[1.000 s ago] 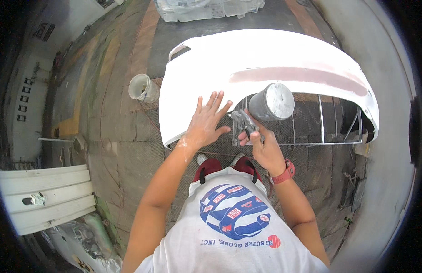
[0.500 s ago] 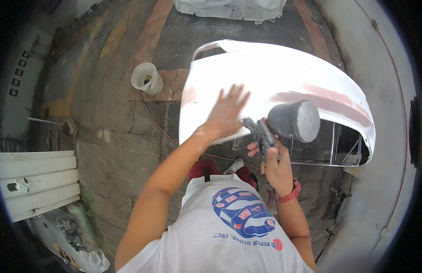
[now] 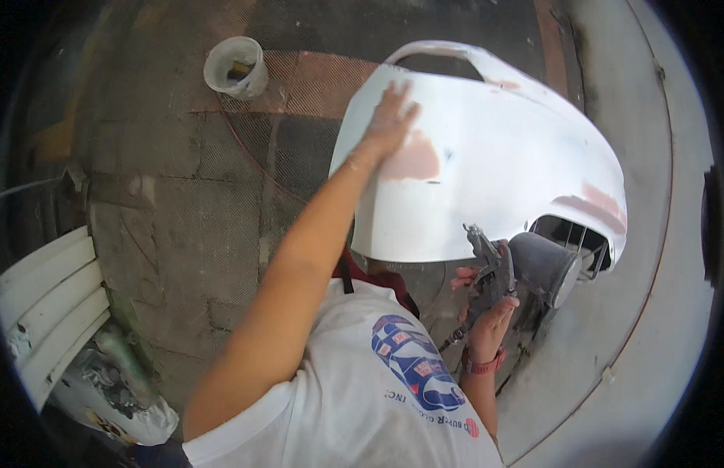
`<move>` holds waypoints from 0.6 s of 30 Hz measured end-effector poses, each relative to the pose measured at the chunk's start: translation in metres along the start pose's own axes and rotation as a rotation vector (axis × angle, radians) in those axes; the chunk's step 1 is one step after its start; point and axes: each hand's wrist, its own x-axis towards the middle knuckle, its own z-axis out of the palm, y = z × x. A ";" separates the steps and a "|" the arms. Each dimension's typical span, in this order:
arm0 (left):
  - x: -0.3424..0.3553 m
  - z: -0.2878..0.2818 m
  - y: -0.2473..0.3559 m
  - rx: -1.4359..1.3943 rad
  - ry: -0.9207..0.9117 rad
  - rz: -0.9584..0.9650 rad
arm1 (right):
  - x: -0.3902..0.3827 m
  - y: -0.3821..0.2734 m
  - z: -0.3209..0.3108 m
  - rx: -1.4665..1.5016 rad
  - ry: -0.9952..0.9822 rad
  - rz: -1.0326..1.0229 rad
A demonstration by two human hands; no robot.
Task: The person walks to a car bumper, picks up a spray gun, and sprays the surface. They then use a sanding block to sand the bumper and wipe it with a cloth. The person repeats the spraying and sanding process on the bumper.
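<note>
Grey metal showed on the spray gun, right of centre and a little below the middle of the frame. Its nozzle end pointed to the upper left, and the handle slanted down toward the lower left. Its dark grey cup stuck out to the right, long axis tilted from upper left to lower right, with the flat end facing the lower right.

The right hand was wrapped around the gun's handle, some fingertips showing on the left side of it; a red watch circled the wrist. Well apart from it, the left hand lay over the left end of a white car body panel, unclenched, its fingers pointing up the frame. Slight blur made it impossible to tell whether the whole palm touched.

That panel curved from upper centre down to the right, its long axis running toward the lower right. A pinkish patch lay just below the left hand. One long opening edged the panel's top. A whitish bucket stood in the upper left.
</note>
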 end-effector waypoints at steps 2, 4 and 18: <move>-0.017 -0.004 -0.064 -0.262 -0.021 -0.130 | -0.005 0.005 0.013 -0.026 0.007 0.007; -0.054 0.015 -0.103 -0.362 -0.035 -0.274 | -0.007 0.013 0.020 0.000 0.025 0.018; -0.154 0.089 -0.039 0.177 -0.004 0.415 | -0.039 0.060 0.002 0.035 0.091 0.109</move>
